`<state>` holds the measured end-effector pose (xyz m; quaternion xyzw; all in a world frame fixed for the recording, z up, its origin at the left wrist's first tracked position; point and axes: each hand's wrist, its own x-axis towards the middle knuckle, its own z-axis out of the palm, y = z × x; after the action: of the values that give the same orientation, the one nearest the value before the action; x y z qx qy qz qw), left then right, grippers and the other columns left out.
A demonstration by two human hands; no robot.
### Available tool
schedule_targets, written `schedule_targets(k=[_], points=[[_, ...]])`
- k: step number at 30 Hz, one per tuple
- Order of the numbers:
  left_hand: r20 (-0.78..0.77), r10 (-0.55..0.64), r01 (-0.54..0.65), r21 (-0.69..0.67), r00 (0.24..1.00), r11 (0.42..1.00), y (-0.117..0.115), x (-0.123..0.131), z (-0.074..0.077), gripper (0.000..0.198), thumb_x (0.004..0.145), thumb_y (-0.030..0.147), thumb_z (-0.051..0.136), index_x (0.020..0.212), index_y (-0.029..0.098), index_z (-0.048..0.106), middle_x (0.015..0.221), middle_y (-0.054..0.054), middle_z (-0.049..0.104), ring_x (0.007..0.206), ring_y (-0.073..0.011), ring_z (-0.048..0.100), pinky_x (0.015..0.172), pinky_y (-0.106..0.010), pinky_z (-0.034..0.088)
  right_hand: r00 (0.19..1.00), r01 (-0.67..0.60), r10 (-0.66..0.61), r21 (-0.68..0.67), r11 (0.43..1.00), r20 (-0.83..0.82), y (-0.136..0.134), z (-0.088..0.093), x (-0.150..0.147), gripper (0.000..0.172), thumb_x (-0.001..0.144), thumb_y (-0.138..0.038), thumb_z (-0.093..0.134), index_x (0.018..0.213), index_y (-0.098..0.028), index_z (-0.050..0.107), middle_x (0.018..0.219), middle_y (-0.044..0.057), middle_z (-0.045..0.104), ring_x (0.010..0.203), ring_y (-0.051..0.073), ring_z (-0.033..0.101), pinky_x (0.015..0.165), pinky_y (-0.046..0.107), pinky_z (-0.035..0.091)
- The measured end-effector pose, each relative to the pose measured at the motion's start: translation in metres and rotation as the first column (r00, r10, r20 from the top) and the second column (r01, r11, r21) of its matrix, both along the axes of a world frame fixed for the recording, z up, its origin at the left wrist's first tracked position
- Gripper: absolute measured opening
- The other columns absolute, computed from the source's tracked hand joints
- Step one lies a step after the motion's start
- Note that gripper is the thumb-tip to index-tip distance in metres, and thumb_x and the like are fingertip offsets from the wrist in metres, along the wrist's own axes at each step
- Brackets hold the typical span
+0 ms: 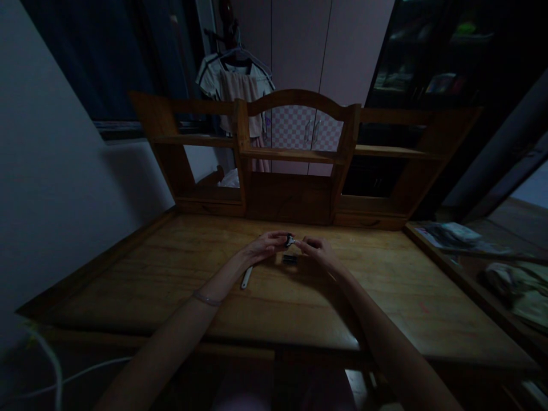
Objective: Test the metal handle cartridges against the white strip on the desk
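Observation:
Above the middle of the wooden desk (188, 285), my left hand (268, 244) grips a small black-and-white object (290, 240) between its fingertips. Its exact kind is too small and dim to tell. My right hand (315, 250) is closed in a pinch at the right side of that object; whatever its fingertips hold is too small to name. Just below the hands lies a small dark rectangular piece (290, 259) on the desktop. A flat white strip like a handle (246, 278) lies under my left wrist, its upper end hidden by the hand.
A wooden shelf unit (295, 154) with small drawers stands along the desk's back edge. Clothes on a hanger (240, 80) hang behind it. At right, a lower surface holds cloth (531, 291) and plastic-wrapped items (458, 231). A white cable (57, 365) runs at lower left.

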<state>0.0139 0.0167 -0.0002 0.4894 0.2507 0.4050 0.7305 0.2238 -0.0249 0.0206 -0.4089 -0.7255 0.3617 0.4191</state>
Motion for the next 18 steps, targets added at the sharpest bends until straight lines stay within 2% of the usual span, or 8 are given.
schedule_targets(k=[9, 14, 18], points=[[-0.018, 0.010, -0.009, 0.055, 1.000, 0.998, 0.0024, -0.0019, -0.0014, 0.033, 0.070, 0.020, 0.075, 0.102, 0.013, 0.070, 0.094, -0.009, 0.070, 0.086, -0.0152, 0.062, 0.081, -0.027, 0.045, 1.000, 0.006, -0.006, 0.019, 1.000, 0.015, 0.0030, -0.0050, -0.0012, 0.043, 0.079, -0.057, 0.055, 0.064, -0.017, 0.057, 0.061, -0.002, 0.047, 0.060, 0.012, 0.043, 0.054, 0.024, 0.030], [-0.040, 0.017, -0.014, 0.072, 0.999, 0.997, 0.0044, -0.0031, -0.0043, 0.035, 0.068, 0.022, 0.077, 0.101, 0.013, 0.070, 0.094, -0.009, 0.070, 0.085, -0.0157, 0.062, 0.082, -0.029, 0.045, 1.000, 0.005, -0.004, -0.026, 1.000, 0.024, 0.0052, -0.0067, 0.0002, 0.045, 0.077, -0.059, 0.056, 0.062, -0.016, 0.056, 0.058, -0.003, 0.045, 0.057, 0.011, 0.041, 0.051, 0.023, 0.029], [-0.068, 0.019, -0.015, 0.061, 0.998, 0.998, 0.0056, -0.0046, -0.0057, 0.040, 0.065, 0.025, 0.079, 0.102, 0.012, 0.070, 0.094, -0.009, 0.071, 0.084, -0.0153, 0.063, 0.083, -0.029, 0.045, 0.999, -0.019, 0.020, -0.047, 0.999, 0.028, 0.0051, -0.0062, 0.0005, 0.046, 0.076, -0.060, 0.057, 0.067, -0.015, 0.061, 0.060, -0.002, 0.050, 0.058, 0.011, 0.044, 0.053, 0.023, 0.032]])
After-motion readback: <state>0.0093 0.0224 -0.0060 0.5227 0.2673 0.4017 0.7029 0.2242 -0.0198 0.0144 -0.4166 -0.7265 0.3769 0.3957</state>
